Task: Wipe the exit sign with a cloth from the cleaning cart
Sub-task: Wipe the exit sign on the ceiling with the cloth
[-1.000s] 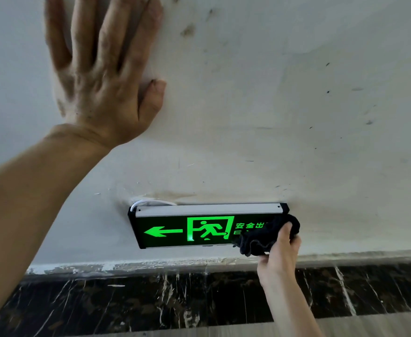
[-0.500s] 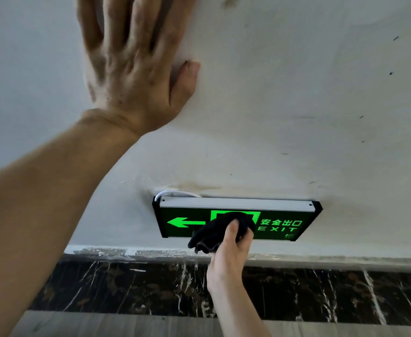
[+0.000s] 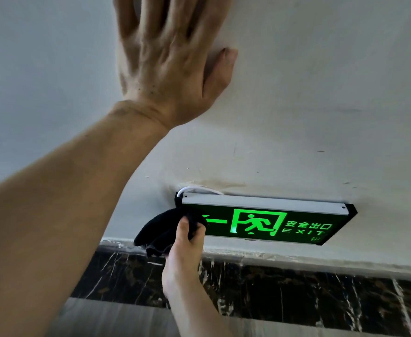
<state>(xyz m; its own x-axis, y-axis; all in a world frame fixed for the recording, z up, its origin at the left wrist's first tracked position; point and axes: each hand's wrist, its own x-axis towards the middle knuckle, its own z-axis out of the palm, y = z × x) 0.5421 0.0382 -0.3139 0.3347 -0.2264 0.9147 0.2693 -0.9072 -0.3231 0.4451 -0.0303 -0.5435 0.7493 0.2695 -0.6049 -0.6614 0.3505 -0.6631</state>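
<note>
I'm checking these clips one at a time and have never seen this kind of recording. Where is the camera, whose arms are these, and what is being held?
There is no machine here: a person wears one wide-angle camera on the head, so you see their own bare arms from above. The left hand is pressed flat, fingers spread, against the white wall. The right hand grips a black cloth and holds it against the left end of a lit green exit sign, covering part of the arrow. The sign is fixed low on the wall, just above a dark marble skirting. A white cable shows behind its top. No cleaning cart is in view.
</note>
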